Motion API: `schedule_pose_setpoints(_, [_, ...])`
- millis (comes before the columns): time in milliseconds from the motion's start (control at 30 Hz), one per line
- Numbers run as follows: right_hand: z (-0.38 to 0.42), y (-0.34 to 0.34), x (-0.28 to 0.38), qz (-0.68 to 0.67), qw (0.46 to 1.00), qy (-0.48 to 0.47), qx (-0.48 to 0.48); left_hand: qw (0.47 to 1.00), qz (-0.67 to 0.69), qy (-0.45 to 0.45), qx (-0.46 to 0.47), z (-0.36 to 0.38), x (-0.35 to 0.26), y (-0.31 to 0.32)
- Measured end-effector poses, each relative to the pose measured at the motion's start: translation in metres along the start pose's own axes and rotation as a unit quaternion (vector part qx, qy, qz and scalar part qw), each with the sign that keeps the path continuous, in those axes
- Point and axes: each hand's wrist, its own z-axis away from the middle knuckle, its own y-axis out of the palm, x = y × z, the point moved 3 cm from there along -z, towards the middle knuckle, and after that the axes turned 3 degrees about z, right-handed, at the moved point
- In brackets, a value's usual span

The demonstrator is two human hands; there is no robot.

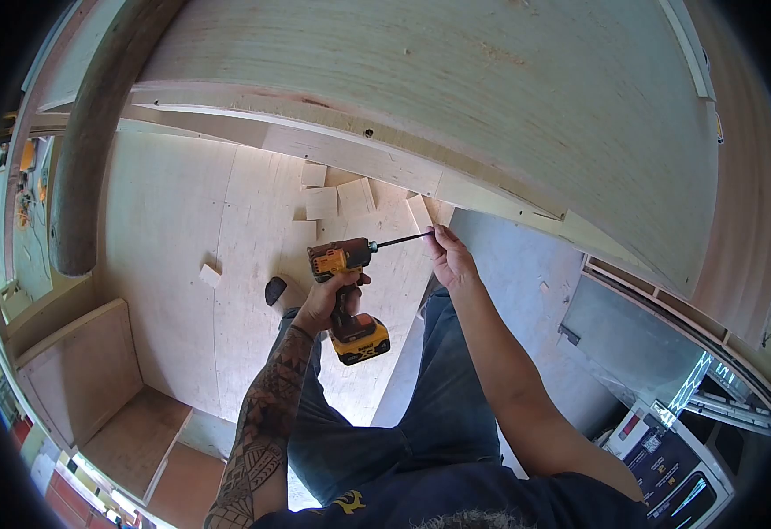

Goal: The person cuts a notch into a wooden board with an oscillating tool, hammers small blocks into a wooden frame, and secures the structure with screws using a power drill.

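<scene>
My left hand (331,300) is wrapped round the grip of a yellow and black cordless impact driver (340,257), held above the floor in front of my legs. Its battery (362,342) points down toward my lap. From the chuck a long thin dark driver bit (400,240) runs to the right. At the far tip of that bit, the fingers of my right hand (449,256) are pinched together. Whether a screw sits between those fingertips is too small to tell.
A large plywood panel (456,79) with an edge board spans the top. A round wooden post (86,167) stands at upper left. Several wood offcuts (322,203) lie on the plywood floor (170,264). At lower right is a printed box (667,467); at lower left, an open wooden compartment (130,432).
</scene>
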Motion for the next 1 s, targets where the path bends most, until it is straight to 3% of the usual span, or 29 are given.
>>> schedule_pose_setpoints(367, [-0.007, -0.006, -0.003, 0.02, 0.999, 0.028, -0.008, 0.998, -0.046, 0.031, 0.037, -0.006, -0.003, -0.002])
schedule_pose_setpoints(433, [-0.01, -0.003, -0.004, 0.01, 0.999, 0.033, 0.0, 0.998, -0.007, 0.065, -0.007, -0.005, -0.006, 0.006])
schedule_pose_setpoints(533, [-0.007, -0.005, 0.004, 0.029, 0.999, 0.018, 0.001, 1.0, 0.018, 0.01, 0.012, -0.021, 0.0, -0.008])
schedule_pose_setpoints(600, [0.017, -0.005, 0.019, 0.144, 0.98, 0.107, -0.089, 1.0, 0.015, -0.007, 0.002, -0.044, -0.001, -0.023])
schedule_pose_setpoints(667, [0.065, 0.016, 0.063, 0.289, 0.921, -0.057, -0.254, 0.999, 0.011, -0.027, -0.021, -0.072, -0.012, -0.035])
schedule_pose_setpoints(700, [0.074, 0.009, 0.085, 0.345, 0.879, -0.235, -0.231, 1.0, 0.008, -0.025, -0.013, -0.088, -0.02, -0.038])
schedule_pose_setpoints(733, [0.085, 0.002, 0.109, 0.392, 0.803, -0.401, -0.2, 0.999, -0.001, -0.034, -0.015, -0.103, -0.027, -0.041])
schedule_pose_setpoints(767, [0.11, 0.025, 0.139, 0.428, 0.744, -0.498, -0.126, 0.999, -0.01, -0.042, -0.018, -0.119, -0.033, -0.044])
schedule_pose_setpoints(833, [0.13, 0.056, 0.168, 0.446, 0.67, -0.587, -0.085, 0.998, -0.028, -0.054, -0.013, -0.152, -0.044, -0.046])
schedule_pose_setpoints(867, [0.124, 0.058, 0.168, 0.447, 0.667, -0.59, -0.086, 0.996, -0.042, -0.077, -0.009, -0.166, -0.047, -0.046])
schedule_pose_setpoints(933, [0.111, 0.059, 0.162, 0.355, 0.712, -0.6, -0.083, 0.992, -0.065, -0.106, -0.002, -0.191, -0.05, -0.044])
schedule_pose_setpoints(967, [0.106, 0.054, 0.162, 0.354, 0.71, -0.602, -0.083, 0.992, -0.066, -0.104, 0.0, -0.202, -0.048, -0.045])
schedule_pose_setpoints(1000, [0.104, 0.048, 0.161, 0.415, 0.676, -0.594, -0.134, 0.992, -0.065, -0.106, -0.012, -0.212, -0.046, -0.046])
